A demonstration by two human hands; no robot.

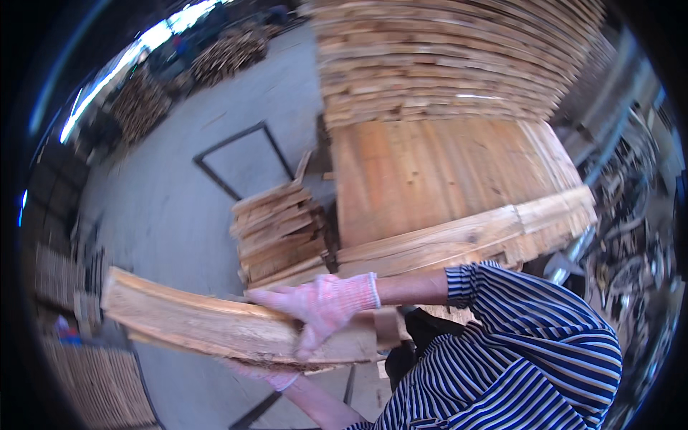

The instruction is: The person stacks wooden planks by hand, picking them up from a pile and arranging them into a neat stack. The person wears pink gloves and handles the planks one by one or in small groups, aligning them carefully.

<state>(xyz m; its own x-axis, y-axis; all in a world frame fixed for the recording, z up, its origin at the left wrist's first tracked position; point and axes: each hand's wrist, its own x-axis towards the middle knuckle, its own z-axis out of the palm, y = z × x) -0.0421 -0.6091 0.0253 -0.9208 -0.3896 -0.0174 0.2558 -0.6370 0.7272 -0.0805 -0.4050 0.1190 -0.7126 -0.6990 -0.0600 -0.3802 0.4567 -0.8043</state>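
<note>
The person wears a long-sleeved shirt (530, 358) in dark blue with thin white stripes, its cuff sitting above the wrist. Both hands are covered by knitted work gloves: the right hand (322, 304) in pale pink-white with a ribbed cuff, the left hand (269, 376) likewise gloved.

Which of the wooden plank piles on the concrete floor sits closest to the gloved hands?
The small low stack of short rough planks, just beyond the right hand. The tall stack and the dark far piles lie farther off.

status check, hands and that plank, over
right hand gloved, flat on top of plank. left hand gripping it from below. small board stack beyond, apart.
</note>
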